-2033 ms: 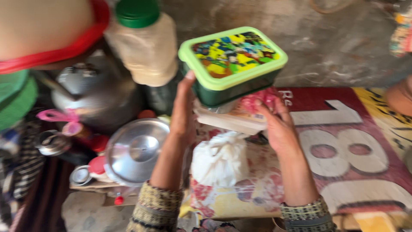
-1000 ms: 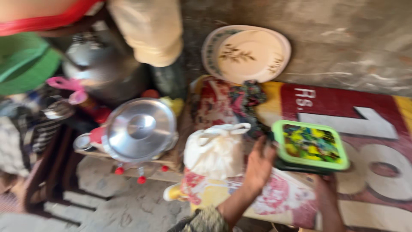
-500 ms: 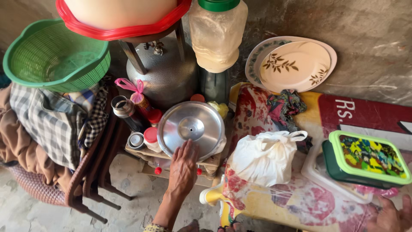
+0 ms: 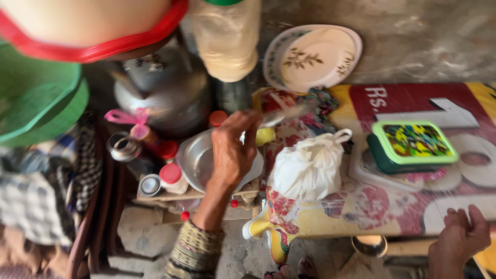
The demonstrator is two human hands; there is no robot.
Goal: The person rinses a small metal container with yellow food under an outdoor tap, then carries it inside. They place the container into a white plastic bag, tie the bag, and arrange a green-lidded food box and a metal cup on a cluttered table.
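My left hand (image 4: 232,155) is raised over a round steel lid (image 4: 196,163). Its fingers pinch a thin shiny utensil (image 4: 284,116), which is blurred and points right. My right hand (image 4: 460,240) rests at the lower right on the near edge of a printed red and yellow sheet (image 4: 454,108), fingers apart and holding nothing. A tied white plastic bag (image 4: 310,165) sits on the sheet just right of my left hand. Further right stands a box with a green-rimmed colourful lid (image 4: 413,142) on a white tray.
A floral plate (image 4: 315,57) leans on the back wall. A steel pot (image 4: 160,93), a plastic jar (image 4: 227,36), a red-rimmed basin (image 4: 88,26) and a green basket (image 4: 36,103) crowd the left. Small red-capped jars (image 4: 170,175) stand by the lid. A steel ladle (image 4: 369,245) lies below.
The green-lidded box was set down on the sheet. My left hand moved from flat on the steel lid to raised above it, now pinching the thin utensil. The view shifted right.
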